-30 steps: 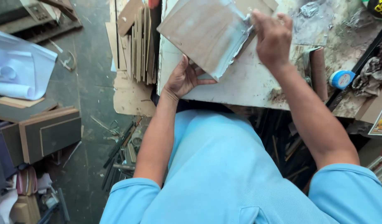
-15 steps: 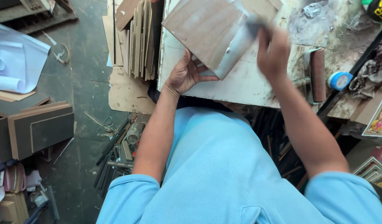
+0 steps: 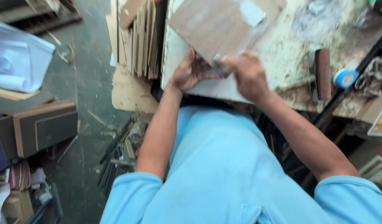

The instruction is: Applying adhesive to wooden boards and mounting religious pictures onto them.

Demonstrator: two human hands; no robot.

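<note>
- Now at the bench: left hand [image 3: 190, 74] curled on the near edge of the board [image 3: 218, 27], fingers under, thumb on top, gripping it.
- Right hand [image 3: 249, 74] closed in a loose fist round a small grey tool [image 3: 218, 69], too blurred to name; tip touching the board's near corner, just beside the left thumb.
- Board: brown, flat, tilted cornerwise on the table [image 3: 282, 62], its near corner between both hands, its far part reaching toward the top edge of view.
- Pale tape patch [image 3: 253, 12] stuck on the board's far right part.
- Table: whitish, stained and smeared.
- Right of the hands on the table: a brown block [image 3: 323, 72], then a blue tape roll [image 3: 344, 78] just beside it.
- Clear plastic scrap [image 3: 321, 16] lying at the far side of the table.
- Left of the table: stacked thin panels [image 3: 141, 37] standing on edge, touching the table's side.
- Far left on the floor: white sheet [image 3: 16, 62], and nearer, a dark box [image 3: 43, 126] with pale edging.
- Near the left forearm, low down: scattered dark strips [image 3: 116, 153] on the floor.
- Nearest the camera: blue shirt [image 3: 216, 166], filling the middle.
</note>
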